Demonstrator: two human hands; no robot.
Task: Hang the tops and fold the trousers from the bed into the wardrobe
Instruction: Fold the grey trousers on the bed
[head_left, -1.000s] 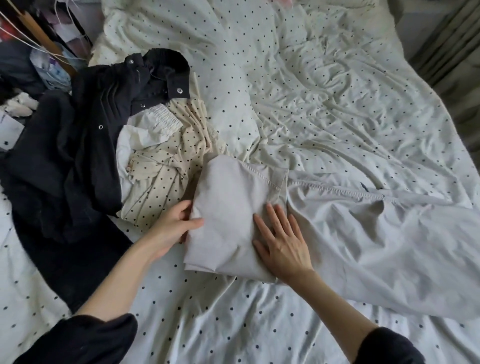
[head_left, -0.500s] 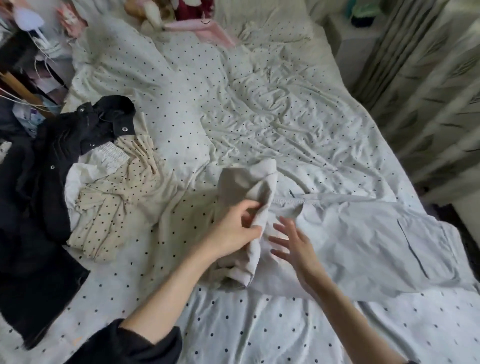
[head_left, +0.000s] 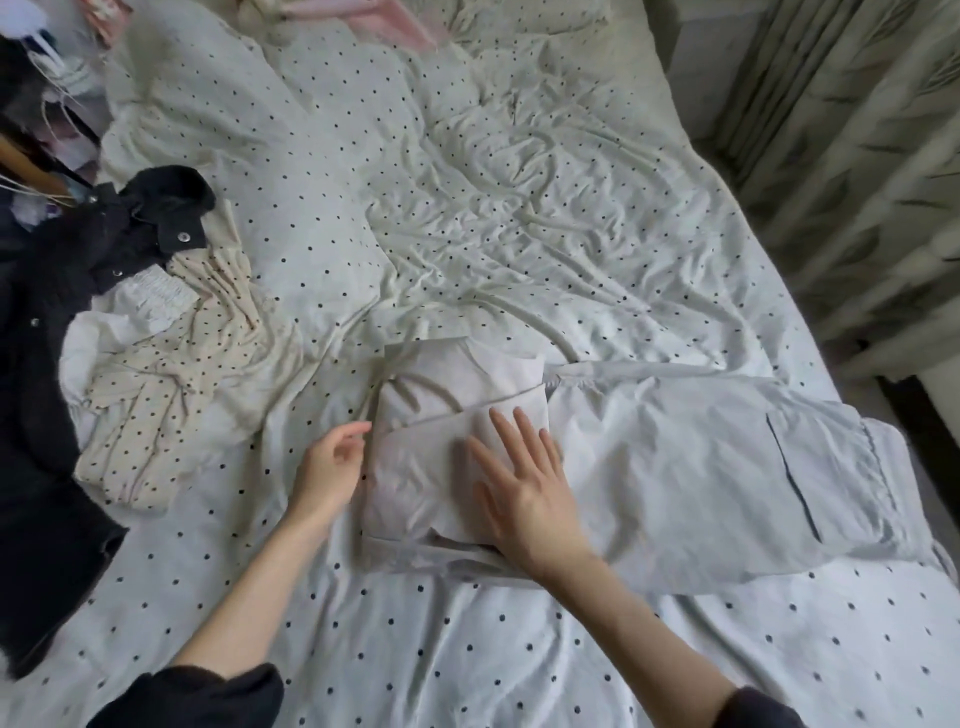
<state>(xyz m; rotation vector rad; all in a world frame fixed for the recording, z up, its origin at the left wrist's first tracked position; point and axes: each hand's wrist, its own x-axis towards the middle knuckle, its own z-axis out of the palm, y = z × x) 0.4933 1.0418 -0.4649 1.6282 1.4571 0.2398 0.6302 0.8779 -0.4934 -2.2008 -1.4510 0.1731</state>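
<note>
Trousers (head_left: 675, 467), half-folded; long axis ran towards bed's (head_left: 467, 208) right edge. Right hand (head_left: 524, 483) lay flat on fold; left hand (head_left: 332, 462), loosely spread, beside it.

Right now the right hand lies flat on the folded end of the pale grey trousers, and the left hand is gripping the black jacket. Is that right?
Not quite. The left hand grips nothing: it hovers open beside the folded end of the pale grey trousers, well apart from the black jacket. The right hand does lie flat on the fold. The head view shows it.
</note>
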